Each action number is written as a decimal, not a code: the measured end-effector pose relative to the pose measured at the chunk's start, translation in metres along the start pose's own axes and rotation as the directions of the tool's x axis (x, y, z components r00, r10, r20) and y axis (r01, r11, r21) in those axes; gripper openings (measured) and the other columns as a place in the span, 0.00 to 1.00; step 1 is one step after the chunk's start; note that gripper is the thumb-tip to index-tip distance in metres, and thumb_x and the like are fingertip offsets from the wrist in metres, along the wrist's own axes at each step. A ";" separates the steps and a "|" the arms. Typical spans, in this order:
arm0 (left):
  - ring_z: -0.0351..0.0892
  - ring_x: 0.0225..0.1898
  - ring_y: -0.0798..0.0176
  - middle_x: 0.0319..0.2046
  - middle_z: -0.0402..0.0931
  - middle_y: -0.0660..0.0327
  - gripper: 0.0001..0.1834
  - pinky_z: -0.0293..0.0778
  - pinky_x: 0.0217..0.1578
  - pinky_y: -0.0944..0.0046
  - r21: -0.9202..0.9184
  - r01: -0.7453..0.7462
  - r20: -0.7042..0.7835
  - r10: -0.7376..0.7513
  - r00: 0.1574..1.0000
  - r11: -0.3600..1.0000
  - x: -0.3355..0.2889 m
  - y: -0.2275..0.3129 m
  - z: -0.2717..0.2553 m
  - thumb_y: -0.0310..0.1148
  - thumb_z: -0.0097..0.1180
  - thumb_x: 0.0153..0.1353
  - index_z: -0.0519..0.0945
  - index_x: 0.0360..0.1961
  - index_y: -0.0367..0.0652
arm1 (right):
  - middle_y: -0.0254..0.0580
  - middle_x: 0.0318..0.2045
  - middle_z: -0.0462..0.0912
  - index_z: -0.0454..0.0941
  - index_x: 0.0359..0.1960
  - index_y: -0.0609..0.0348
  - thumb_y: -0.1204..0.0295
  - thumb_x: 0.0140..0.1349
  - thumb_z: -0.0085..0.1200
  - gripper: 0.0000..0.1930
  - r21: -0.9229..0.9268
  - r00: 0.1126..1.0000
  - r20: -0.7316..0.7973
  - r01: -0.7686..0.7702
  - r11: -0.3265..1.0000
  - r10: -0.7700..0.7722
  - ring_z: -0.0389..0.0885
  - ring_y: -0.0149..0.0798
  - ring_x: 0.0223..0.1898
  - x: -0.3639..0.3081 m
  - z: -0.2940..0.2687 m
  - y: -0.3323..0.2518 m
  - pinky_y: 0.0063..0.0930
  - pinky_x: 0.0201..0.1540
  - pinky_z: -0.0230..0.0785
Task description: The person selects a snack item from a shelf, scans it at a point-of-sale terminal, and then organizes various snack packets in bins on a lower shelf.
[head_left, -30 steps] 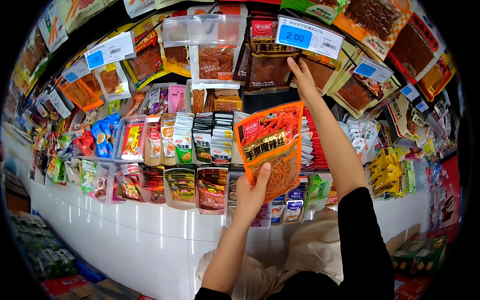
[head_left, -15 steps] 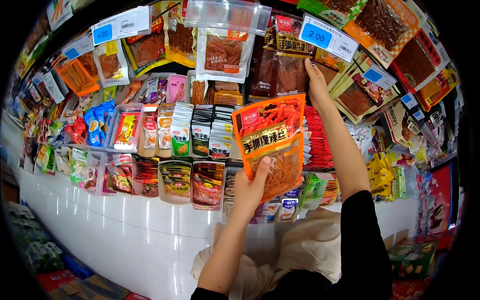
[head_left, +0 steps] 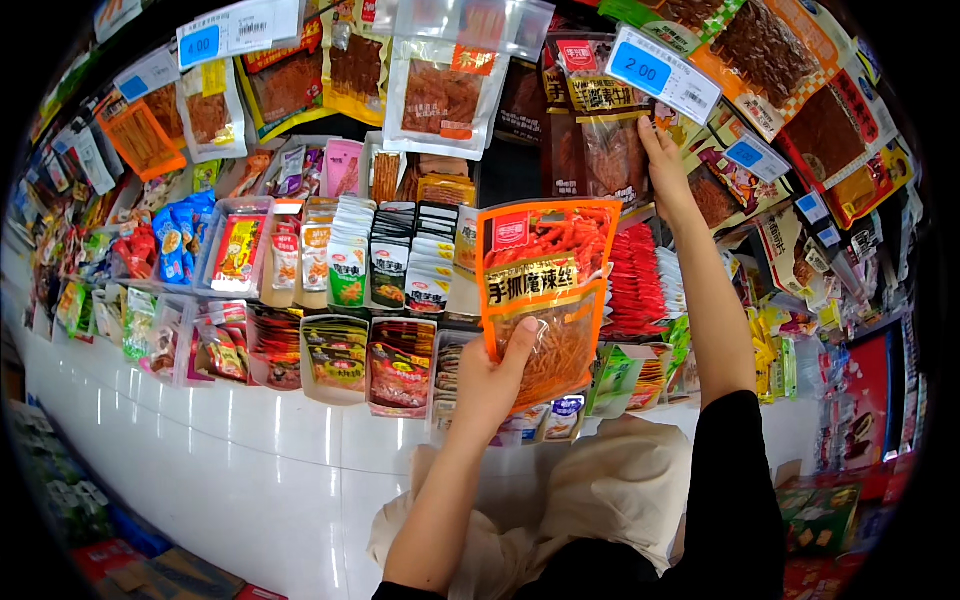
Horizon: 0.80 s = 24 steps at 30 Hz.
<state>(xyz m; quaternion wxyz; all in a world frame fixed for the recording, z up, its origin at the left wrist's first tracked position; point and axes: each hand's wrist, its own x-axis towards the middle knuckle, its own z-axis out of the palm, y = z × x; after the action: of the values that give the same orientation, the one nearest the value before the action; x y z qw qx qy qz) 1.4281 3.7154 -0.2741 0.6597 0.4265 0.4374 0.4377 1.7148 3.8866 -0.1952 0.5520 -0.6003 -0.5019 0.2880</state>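
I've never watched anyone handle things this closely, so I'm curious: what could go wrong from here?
The left hand holds the orange packet only by its lower part, so the packet might tip or slip. The right hand is at the edge of a brown packet whose top is partly behind a price tag; pulling it could snag the tag.
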 end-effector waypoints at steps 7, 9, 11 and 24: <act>0.74 0.27 0.71 0.25 0.79 0.60 0.20 0.70 0.32 0.67 -0.009 -0.128 -0.053 0.127 0.990 0.992 -0.003 -0.003 0.000 0.46 0.54 0.62 0.79 0.36 0.34 | 0.31 0.31 0.77 0.76 0.42 0.61 0.51 0.65 0.48 0.22 -0.284 0.959 -0.078 0.241 0.928 -0.273 0.69 0.22 0.34 0.008 -0.010 0.003 0.18 0.40 0.62; 0.74 0.27 0.71 0.25 0.79 0.60 0.20 0.69 0.32 0.67 -0.028 -0.123 -0.043 0.122 0.992 0.992 -0.003 -0.004 0.000 0.45 0.54 0.62 0.79 0.36 0.35 | 0.30 0.31 0.77 0.76 0.42 0.61 0.52 0.65 0.48 0.22 -0.263 0.962 -0.057 0.245 0.933 -0.268 0.69 0.23 0.34 0.014 -0.012 0.008 0.19 0.40 0.62; 0.73 0.27 0.71 0.25 0.79 0.60 0.20 0.69 0.32 0.67 -0.033 -0.121 -0.029 0.120 0.992 0.992 -0.001 -0.009 0.002 0.45 0.54 0.62 0.79 0.36 0.35 | 0.30 0.32 0.77 0.76 0.42 0.61 0.52 0.65 0.48 0.22 -0.199 0.947 -0.030 0.307 0.931 -0.319 0.69 0.23 0.35 0.018 -0.013 0.018 0.19 0.40 0.62; 0.72 0.27 0.71 0.24 0.78 0.60 0.21 0.69 0.31 0.68 0.023 -0.107 -0.057 0.108 0.992 0.994 -0.002 -0.007 -0.007 0.46 0.55 0.61 0.79 0.37 0.34 | 0.49 0.58 0.69 0.56 0.64 0.63 0.44 0.65 0.40 0.37 -0.160 0.965 0.194 -0.144 0.977 0.174 0.72 0.39 0.53 -0.062 0.024 -0.016 0.31 0.57 0.61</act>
<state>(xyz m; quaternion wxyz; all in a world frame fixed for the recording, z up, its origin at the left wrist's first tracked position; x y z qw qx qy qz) 1.4228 3.7124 -0.2823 0.6179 0.4431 0.4370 0.4805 1.6678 3.8364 -0.1983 0.4267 -0.6439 -0.5264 0.3552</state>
